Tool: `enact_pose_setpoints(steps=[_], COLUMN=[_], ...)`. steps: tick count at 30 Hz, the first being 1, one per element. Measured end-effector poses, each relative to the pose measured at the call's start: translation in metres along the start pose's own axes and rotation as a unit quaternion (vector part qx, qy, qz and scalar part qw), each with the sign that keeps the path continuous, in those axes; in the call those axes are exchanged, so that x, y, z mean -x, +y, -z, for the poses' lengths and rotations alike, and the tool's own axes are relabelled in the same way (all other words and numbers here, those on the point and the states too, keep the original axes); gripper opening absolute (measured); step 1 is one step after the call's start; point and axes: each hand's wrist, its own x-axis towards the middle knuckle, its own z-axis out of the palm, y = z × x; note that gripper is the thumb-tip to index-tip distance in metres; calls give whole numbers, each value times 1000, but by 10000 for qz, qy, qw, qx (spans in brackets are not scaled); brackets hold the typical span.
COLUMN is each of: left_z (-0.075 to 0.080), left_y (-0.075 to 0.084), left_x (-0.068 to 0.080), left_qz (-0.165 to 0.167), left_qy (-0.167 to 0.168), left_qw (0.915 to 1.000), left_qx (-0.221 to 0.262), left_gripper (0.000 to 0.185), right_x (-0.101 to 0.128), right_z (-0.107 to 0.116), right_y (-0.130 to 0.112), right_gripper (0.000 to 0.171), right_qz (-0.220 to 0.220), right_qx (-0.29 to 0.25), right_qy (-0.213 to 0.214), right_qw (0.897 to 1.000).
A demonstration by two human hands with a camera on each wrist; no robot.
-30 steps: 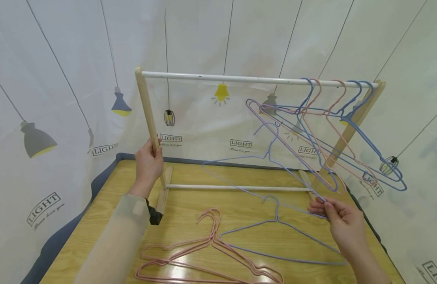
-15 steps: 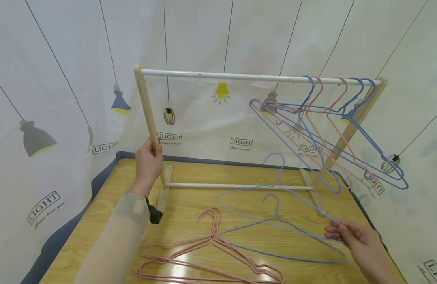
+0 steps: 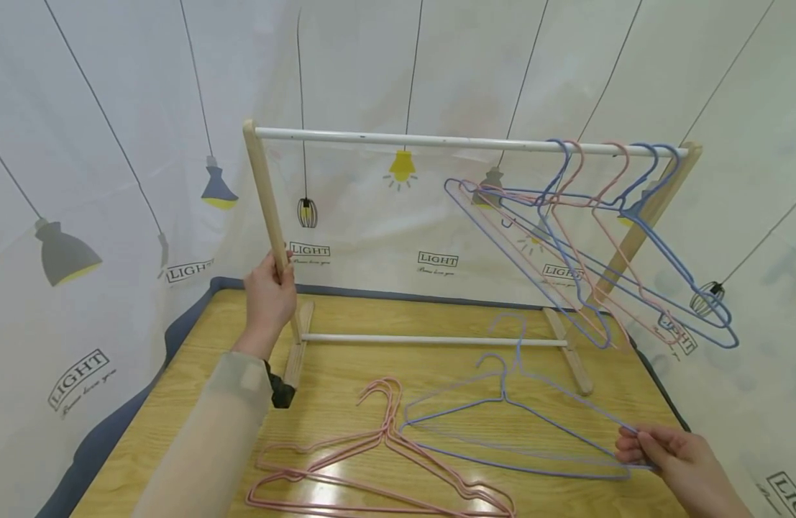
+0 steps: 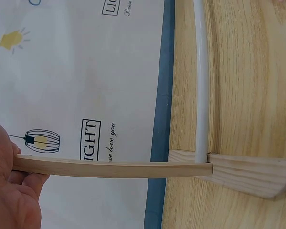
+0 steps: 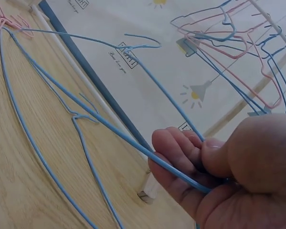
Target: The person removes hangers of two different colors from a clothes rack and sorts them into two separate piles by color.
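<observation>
My left hand [image 3: 270,298] grips the left wooden post [image 3: 264,194] of the clothes rack, fingers wrapped round it, as the left wrist view also shows at the post [image 4: 109,170]. In my right hand [image 3: 679,460], thumb and fingers pinch one corner of a blue wire hanger [image 5: 119,131]. Its hook points up, and its body hovers low over the table. Beneath it in the head view, a second blue hanger [image 3: 503,388] lies on the wood. Left of that rests a bunch of several pink hangers [image 3: 387,434].
Several blue and pink hangers [image 3: 663,248] hang from the right end of the white top rail [image 3: 404,140]. A lower white bar [image 3: 436,340] joins the rack's feet. A curtain printed with lamps surrounds the wooden table [image 3: 177,381].
My right hand has lowered the blue hanger down and to the right, from in front of the rack to over the hanger on the table. The left hand keeps its grip.
</observation>
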Motion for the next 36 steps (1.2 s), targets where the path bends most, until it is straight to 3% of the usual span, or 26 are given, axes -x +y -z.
enact_pose_setpoints(steps=[6,9,16,20,30,36], left_z=[-1,-1,-1,-1,0,0], left_y=[1,1,2,2,0,0], left_x=[0,0,0,0,1,1], left_qz=[-8,-19,-19,-12,130,169], left_qy=[23,0,20,31,-39,-83], left_qw=[10000,10000,10000,10000,9999,9998], left_qx=[-30,-27,28,26,101,96], left_gripper=[29,29,29,28,29,30], right_x=[-5,-7,-13,-18,-29,-30], right_z=[10,13,6,-1,-11,-10], right_y=[8,13,16,15,24,23], right_gripper=[34,31,40,37,32,29], right_qz=[-652,-896,-599,-638,-887,-593], right_qx=[-453,-425,876,1238,2206,2675], right_qy=[-832,-949,-794,-660,202,351], right_qw=[9934,9905,9912,9881,9711,9611])
